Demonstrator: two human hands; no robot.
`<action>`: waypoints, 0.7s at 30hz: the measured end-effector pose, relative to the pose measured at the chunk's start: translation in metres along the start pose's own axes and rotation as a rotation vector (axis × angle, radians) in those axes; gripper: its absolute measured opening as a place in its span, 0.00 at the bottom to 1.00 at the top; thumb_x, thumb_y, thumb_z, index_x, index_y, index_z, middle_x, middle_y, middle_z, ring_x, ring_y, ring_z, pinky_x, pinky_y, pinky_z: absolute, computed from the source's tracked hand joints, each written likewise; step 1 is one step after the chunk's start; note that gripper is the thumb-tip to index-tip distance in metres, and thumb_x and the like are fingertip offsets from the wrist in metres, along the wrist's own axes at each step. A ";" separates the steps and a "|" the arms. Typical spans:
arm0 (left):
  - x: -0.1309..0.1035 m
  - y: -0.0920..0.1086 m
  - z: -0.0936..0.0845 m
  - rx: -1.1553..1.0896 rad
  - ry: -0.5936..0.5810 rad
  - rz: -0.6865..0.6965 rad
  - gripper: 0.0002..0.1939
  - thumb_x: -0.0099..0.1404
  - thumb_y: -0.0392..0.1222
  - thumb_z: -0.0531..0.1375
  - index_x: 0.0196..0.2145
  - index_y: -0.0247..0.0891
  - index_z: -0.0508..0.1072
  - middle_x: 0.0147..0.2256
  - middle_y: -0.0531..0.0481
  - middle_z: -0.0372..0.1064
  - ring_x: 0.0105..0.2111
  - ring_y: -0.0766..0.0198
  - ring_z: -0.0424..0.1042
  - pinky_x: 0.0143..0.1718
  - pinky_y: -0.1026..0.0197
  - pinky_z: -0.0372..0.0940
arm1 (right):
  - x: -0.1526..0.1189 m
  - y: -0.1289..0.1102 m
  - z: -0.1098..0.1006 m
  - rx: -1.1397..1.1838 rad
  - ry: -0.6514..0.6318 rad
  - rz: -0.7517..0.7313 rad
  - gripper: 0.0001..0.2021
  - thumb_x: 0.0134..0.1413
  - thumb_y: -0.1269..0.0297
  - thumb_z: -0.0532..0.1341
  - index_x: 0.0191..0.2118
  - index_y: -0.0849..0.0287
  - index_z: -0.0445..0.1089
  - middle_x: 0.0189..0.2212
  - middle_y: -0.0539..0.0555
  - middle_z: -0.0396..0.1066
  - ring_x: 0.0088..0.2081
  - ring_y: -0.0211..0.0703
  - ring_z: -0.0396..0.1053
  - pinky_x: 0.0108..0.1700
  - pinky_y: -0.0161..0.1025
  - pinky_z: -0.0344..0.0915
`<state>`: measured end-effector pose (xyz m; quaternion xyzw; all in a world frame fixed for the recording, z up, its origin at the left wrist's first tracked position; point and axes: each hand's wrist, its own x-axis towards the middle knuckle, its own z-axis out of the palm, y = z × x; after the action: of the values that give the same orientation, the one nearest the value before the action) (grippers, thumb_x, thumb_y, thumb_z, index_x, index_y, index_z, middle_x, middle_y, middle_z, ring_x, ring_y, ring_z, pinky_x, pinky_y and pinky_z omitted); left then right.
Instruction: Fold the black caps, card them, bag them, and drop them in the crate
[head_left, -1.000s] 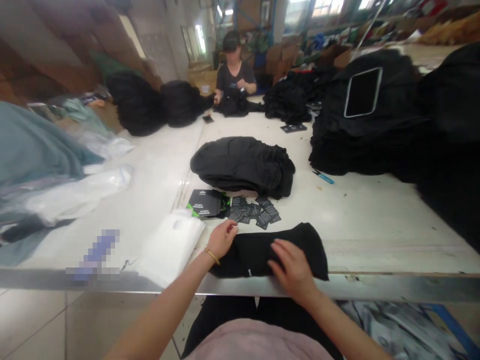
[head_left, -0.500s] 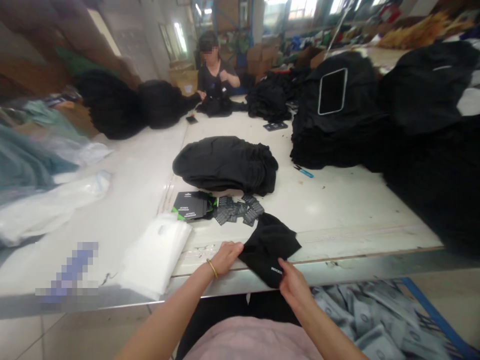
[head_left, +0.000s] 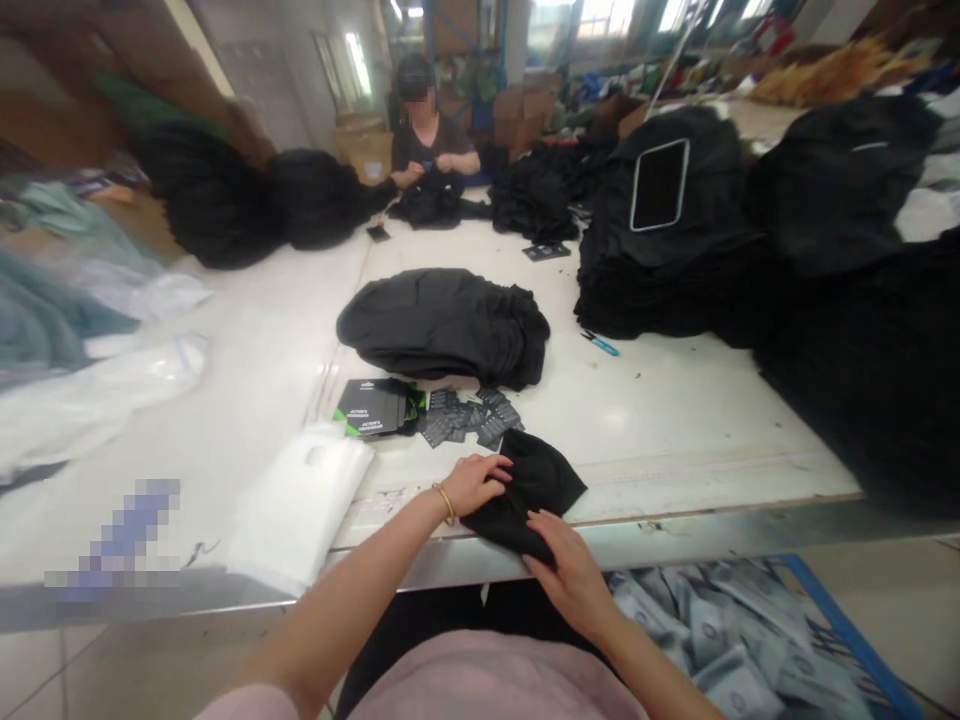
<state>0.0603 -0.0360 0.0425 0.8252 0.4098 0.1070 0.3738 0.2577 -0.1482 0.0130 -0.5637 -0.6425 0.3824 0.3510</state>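
Note:
A thin black fabric piece (head_left: 546, 474) lies at the front edge of the table, its far end pointed and its near part bunched under my hands. My left hand (head_left: 474, 484), with a gold bangle at the wrist, rests on its left side, fingers stretched over the cloth and thumb apart. Across its near right part lies my right hand (head_left: 564, 560), fingers extended and thumb spread. Just beyond are scattered small dark grey tags (head_left: 469, 417) and a stack of black header cards (head_left: 373, 405) with green corners. A heap of black garments (head_left: 442, 320) sits behind these.
Clear plastic bags (head_left: 300, 500) lie to the left. Blue thread snips (head_left: 600, 344) are right of the middle. A phone (head_left: 660, 185) rests on a tall black garment pile. Packed bags (head_left: 712, 630) fill a blue-edged container below. Another person (head_left: 431, 140) handles black cloth across the table.
My left hand has moved up and inward over the fabric. My right hand has flattened across it, and the white lettering is now hidden. The view has shifted slightly.

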 end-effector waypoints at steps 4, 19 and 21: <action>0.007 -0.004 0.003 -0.023 -0.017 -0.187 0.28 0.68 0.49 0.33 0.42 0.40 0.71 0.41 0.50 0.72 0.42 0.61 0.69 0.46 0.59 0.59 | 0.020 -0.009 -0.007 0.714 0.146 0.704 0.18 0.45 0.52 0.60 0.40 0.58 0.69 0.34 0.57 0.74 0.35 0.49 0.71 0.31 0.43 0.68; -0.040 0.046 0.075 -1.210 0.713 -0.680 0.31 0.53 0.48 0.63 0.51 0.38 0.57 0.44 0.41 0.68 0.42 0.56 0.69 0.40 0.55 0.65 | -0.004 -0.034 0.018 1.252 0.223 0.969 0.15 0.38 0.63 0.68 0.36 0.59 0.69 0.28 0.52 0.76 0.28 0.41 0.72 0.29 0.35 0.68; -0.047 0.055 0.078 -1.314 0.776 -0.569 0.32 0.45 0.41 0.67 0.47 0.37 0.61 0.42 0.44 0.70 0.41 0.57 0.70 0.43 0.55 0.64 | -0.013 -0.037 0.021 1.241 0.090 0.993 0.14 0.41 0.60 0.66 0.36 0.60 0.69 0.28 0.54 0.76 0.29 0.42 0.72 0.31 0.37 0.69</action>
<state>0.1010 -0.1338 0.0333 0.2059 0.5576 0.5047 0.6260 0.2241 -0.1652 0.0356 -0.5008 0.0289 0.7590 0.4151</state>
